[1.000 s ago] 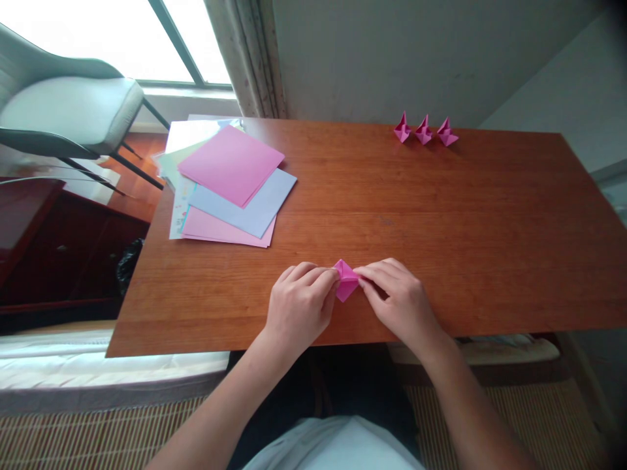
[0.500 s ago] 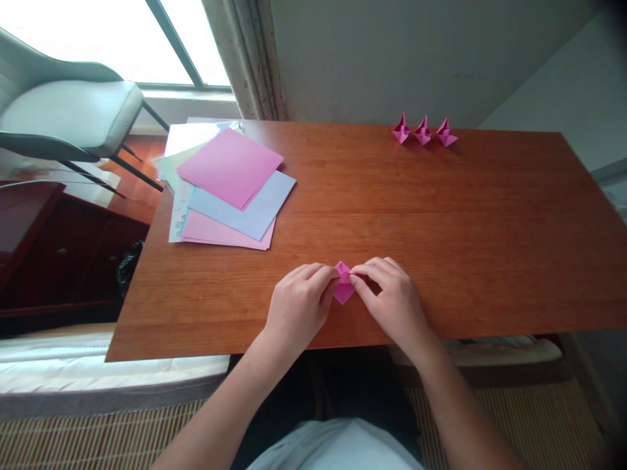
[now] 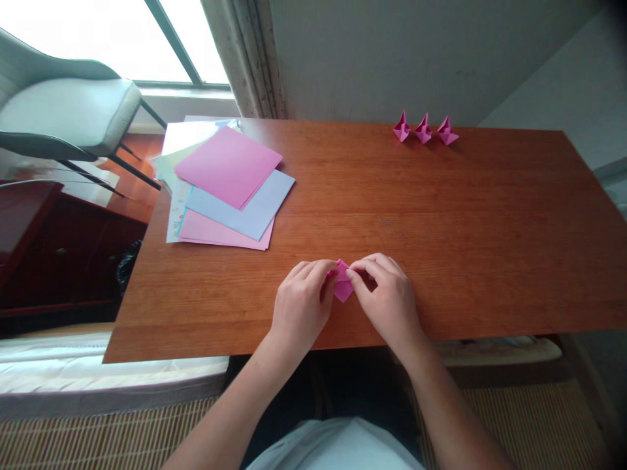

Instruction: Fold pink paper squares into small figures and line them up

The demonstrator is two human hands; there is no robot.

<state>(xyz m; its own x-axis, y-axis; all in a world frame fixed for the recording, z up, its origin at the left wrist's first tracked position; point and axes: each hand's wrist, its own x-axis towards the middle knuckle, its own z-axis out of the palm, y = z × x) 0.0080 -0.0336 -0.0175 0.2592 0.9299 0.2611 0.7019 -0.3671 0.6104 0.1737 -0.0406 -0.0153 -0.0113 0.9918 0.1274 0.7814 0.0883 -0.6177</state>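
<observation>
A small folded piece of pink paper is held between my two hands, close above the near part of the wooden table. My left hand pinches its left side, thumb and forefinger closed. On the other side, the fingertips of my right hand grip the right edge. Part of the paper is hidden behind the fingers. Three finished-looking pink origami pieces with upright points stand in a row at the back edge; the middle one sits between its two neighbours.
Sheets of paper lie fanned at the table's left: a pink stack, a light blue stack and a paler pink stack. Beyond the left edge stands a white chair by the window. A curtain hangs behind.
My right hand has shifted slightly left and up along the pink paper. The left thumb and forefinger stay pinched on it. The view has moved a little.
</observation>
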